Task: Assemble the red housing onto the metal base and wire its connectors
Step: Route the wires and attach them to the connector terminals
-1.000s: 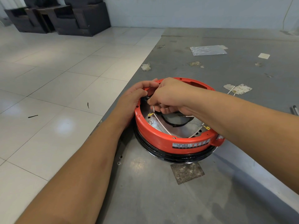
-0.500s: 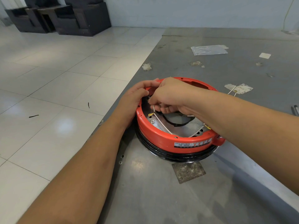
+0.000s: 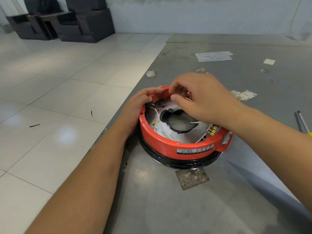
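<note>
On the grey desk (image 3: 168,208), near its left edge: red housing (image 3: 168,146), a ring seated on the metal base (image 3: 199,134), a black band below it. Inside the housing: thin white wires (image 3: 160,122), limp and easily kinked; brass connectors (image 3: 213,129) by its right wall, small and likely bendable. Housing judged light, stiff plastic with a smooth rim; best held by the outer wall. Wires best taken just behind their connectors. Left hand (image 3: 136,105) is clamped on the housing's left rim, steadying it. Right hand (image 3: 200,97) hovers above the housing's far side, fingers loosely curled, pinching nothing visible.
</note>
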Available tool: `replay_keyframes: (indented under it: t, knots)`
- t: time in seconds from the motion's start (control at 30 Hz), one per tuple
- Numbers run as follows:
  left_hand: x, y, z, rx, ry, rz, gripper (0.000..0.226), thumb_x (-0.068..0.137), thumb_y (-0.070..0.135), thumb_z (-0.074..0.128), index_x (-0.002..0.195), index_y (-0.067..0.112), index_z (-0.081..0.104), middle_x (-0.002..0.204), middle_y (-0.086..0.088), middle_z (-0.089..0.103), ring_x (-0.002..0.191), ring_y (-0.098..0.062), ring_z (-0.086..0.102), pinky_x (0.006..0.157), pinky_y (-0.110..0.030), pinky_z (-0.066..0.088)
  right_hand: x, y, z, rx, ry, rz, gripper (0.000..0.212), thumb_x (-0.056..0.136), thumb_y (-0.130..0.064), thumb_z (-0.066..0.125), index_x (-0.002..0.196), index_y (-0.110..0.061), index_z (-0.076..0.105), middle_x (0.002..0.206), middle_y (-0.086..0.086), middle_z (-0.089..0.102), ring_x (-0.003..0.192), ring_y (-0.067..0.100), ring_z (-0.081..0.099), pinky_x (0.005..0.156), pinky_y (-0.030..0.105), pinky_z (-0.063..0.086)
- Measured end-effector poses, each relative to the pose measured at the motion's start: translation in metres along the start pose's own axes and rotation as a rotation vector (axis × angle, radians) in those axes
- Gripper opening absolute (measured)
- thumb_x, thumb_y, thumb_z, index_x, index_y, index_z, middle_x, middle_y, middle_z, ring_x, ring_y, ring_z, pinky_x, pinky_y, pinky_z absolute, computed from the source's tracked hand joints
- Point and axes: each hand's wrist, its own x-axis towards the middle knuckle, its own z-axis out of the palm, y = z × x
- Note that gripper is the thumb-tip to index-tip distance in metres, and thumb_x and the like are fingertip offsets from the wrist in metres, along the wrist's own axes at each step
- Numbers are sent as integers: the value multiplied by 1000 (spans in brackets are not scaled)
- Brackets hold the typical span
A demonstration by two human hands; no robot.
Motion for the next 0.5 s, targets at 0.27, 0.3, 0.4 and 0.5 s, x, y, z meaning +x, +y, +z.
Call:
replay_keyframes:
  t: [0.27, 0.3, 0.4, 0.5]
  knots:
    - [2, 2, 0, 31, 20, -22, 45, 97, -5, 41, 134, 8, 64, 127, -9, 73, 115, -25, 70, 99, -37, 57, -22, 42, -2, 22, -145, 432, 59, 97, -37, 61, 151, -22, 42, 152, 2, 48, 138, 23, 45, 105, 27, 33]
    - [3, 3, 0, 34, 16, -27, 45, 98, -4, 42, 133, 13, 65, 125, -6, 74, 110, -23, 72, 91, -32, 59, -22, 41, -2, 0, -144, 436, 59, 98, -37, 59, 152, -21, 42, 152, 4, 48, 138, 24, 46, 106, 30, 35]
    - [6, 3, -3, 25, 21, -55, 45, 97, -3, 46, 132, 18, 65, 122, -6, 75, 105, -23, 73, 86, -29, 59, -25, 32, 1, -66, -139, 450, 55, 97, -35, 58, 148, -18, 45, 148, 9, 51, 135, 30, 48, 107, 39, 40]
    - [8, 4, -8, -4, -12, -83, 45, 91, 1, 52, 130, 16, 69, 126, -11, 74, 108, -25, 73, 85, -29, 59, -34, 25, 6, -59, -94, 456, 49, 96, -37, 58, 140, -15, 51, 139, 10, 56, 128, 32, 53, 103, 43, 44]
